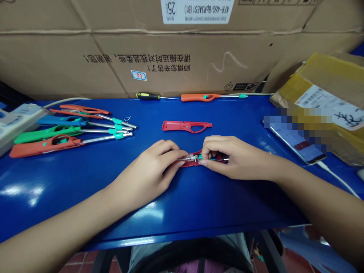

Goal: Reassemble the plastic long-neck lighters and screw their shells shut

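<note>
A red lighter half-shell [195, 163] lies in front of me with its inner side up, parts showing inside it. My left hand [159, 163] pinches the clear fuel tank [187, 158] at the shell's left portion. At its right portion, my right hand [227, 155] closes thumb and fingers on the green trigger [199, 156]; the fingertips partly hide it. Dark and red wires [223, 159] stick out beneath the right fingers. Beyond both hands, apart from them, lies a second red half-shell [186, 126] with a looped trigger opening.
Several long-necked lighters [57, 132] lie at the left beside a white power strip [19, 123]. A screwdriver [148, 96] and an orange lighter [199, 98] lie along the large cardboard box [113, 72]. At the right are a cabled phone [298, 142] and a taped carton [321, 94].
</note>
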Available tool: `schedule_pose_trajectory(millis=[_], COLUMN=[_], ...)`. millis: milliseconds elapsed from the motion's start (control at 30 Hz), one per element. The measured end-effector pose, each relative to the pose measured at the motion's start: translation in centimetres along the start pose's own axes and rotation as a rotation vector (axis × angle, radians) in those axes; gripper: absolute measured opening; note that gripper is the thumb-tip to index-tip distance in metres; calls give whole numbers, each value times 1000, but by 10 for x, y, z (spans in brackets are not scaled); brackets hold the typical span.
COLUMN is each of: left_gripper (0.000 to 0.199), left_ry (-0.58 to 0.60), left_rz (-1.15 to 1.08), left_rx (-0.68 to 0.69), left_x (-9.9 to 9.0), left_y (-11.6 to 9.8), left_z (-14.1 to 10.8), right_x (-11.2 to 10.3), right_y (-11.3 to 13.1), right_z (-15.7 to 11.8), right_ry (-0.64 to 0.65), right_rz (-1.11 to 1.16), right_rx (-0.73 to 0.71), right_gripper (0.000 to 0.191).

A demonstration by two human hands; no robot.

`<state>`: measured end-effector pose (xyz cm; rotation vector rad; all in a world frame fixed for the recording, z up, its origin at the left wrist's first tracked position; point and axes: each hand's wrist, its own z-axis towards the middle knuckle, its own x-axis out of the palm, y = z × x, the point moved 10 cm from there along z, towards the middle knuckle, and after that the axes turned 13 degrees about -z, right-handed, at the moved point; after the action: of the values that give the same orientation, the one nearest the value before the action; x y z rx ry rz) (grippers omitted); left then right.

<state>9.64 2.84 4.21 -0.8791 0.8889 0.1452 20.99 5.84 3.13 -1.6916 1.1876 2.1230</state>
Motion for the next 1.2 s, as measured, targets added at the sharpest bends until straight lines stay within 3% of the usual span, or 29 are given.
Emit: schedule_pose_trajectory(millis=[1200], left_gripper=[24], left_ry=[0], left_rz=[32], left_rx=[9], left_x=[-2], left_y=[-3], left_z=[0], right_x=[1], right_y=[-2], right_z=[0], right_ry=[6], right_rz=[6], right_rx=[3], right_gripper=[12])
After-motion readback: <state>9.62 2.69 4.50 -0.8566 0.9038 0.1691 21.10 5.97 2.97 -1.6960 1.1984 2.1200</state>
